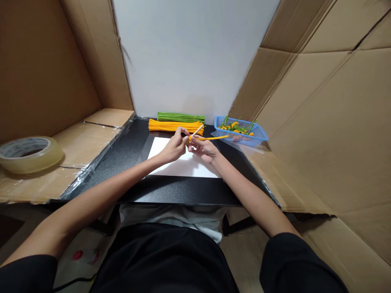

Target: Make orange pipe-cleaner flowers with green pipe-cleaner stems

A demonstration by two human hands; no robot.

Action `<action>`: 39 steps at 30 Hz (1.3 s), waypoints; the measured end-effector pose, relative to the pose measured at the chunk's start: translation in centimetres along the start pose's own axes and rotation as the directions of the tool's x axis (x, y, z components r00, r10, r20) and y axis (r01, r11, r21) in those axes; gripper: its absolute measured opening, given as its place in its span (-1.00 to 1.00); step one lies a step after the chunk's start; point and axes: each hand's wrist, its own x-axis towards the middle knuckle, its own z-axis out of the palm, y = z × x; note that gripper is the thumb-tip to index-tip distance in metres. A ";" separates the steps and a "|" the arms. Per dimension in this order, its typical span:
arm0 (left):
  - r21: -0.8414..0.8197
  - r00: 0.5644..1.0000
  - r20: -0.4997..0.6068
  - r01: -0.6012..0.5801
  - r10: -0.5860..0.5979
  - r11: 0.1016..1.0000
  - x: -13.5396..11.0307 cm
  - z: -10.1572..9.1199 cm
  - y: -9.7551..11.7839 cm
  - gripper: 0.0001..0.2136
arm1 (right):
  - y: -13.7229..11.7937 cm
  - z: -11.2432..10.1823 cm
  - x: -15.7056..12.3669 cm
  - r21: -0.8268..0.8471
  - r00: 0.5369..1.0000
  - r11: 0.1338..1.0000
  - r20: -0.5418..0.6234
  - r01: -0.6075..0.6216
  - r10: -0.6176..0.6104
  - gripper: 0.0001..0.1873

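My left hand (174, 147) pinches a thin pale stick (197, 130) that points up and to the right. My right hand (204, 149) is closed on an orange pipe cleaner (210, 138), which runs to the right toward the basket. Both hands meet above a white sheet of paper (183, 165) on the black table (171, 191). Behind them lie a bundle of orange pipe cleaners (174, 125) and a bundle of green pipe cleaners (180, 117).
A blue plastic basket (241, 131) with small green and orange pieces stands at the back right. A roll of clear tape (29, 154) rests on the cardboard at the left. Cardboard walls (320, 114) close in both sides; a white wall is behind.
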 end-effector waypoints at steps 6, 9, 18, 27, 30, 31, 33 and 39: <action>0.619 0.931 -0.013 -0.279 0.365 0.734 -0.5 -0.3 0.2 -0.72 | 0.5 0.6 0.2 -0.015 0.970 0.989 -0.193 0.146 -0.146 -0.59; 0.749 0.888 0.037 -0.329 0.459 0.575 -0.4 -0.5 -0.1 -0.80 | 0.6 0.9 0.2 -0.031 0.959 0.987 -0.230 0.160 -0.163 -0.59; 0.464 0.913 -0.191 -0.241 0.362 0.852 0.2 -0.5 -0.5 -0.81 | 0.5 1.2 0.0 0.104 0.961 0.990 -0.269 0.094 -0.063 -0.69; -0.196 0.999 0.014 -0.028 0.032 0.980 1.5 -1.5 -1.2 -0.46 | 0.2 0.5 0.1 0.154 0.993 0.988 -0.116 0.020 -0.002 -0.73; -0.222 0.994 0.100 -0.021 0.045 0.975 1.6 -1.9 -1.1 -0.49 | 0.2 0.5 0.1 0.117 0.998 0.993 -0.066 0.030 -0.023 -0.67; -0.217 0.991 0.119 -0.025 0.052 0.976 1.6 -2.0 -1.0 -0.50 | 0.3 0.5 0.1 0.095 0.997 0.994 -0.060 0.046 -0.040 -0.65; -0.174 0.987 0.142 -0.044 0.070 0.984 1.4 -1.8 -0.8 -0.55 | 0.3 0.5 0.1 0.057 0.993 0.994 -0.075 0.095 -0.090 -0.64; 0.389 0.955 0.033 -0.284 0.295 0.877 0.2 -0.8 -0.5 -0.62 | 0.5 0.8 0.1 0.000 0.974 0.988 -0.167 0.154 -0.152 -0.64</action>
